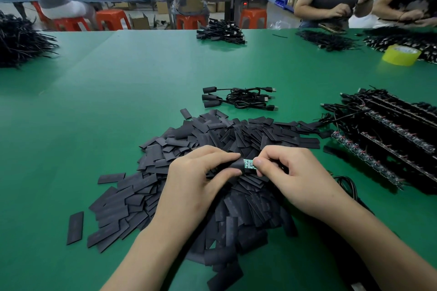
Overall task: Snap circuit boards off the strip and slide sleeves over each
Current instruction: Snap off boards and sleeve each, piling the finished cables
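Head view: 1 green circuit board (248, 163) sits between 2 hands, its left end inside 1 black sleeve (233, 165). The left hand (196, 179) pinches the sleeve and the right hand (290, 172) pinches the board's bare end. Both grips are clenched, held over the sleeve pile (248, 134) on the desk (118, 82). Beyond the grip lie 3 cables (238, 98); to its right, board strips (390, 134).

small green circuit board (247, 163), half inside black sleeve (234, 165), above sleeve pile (189, 139)
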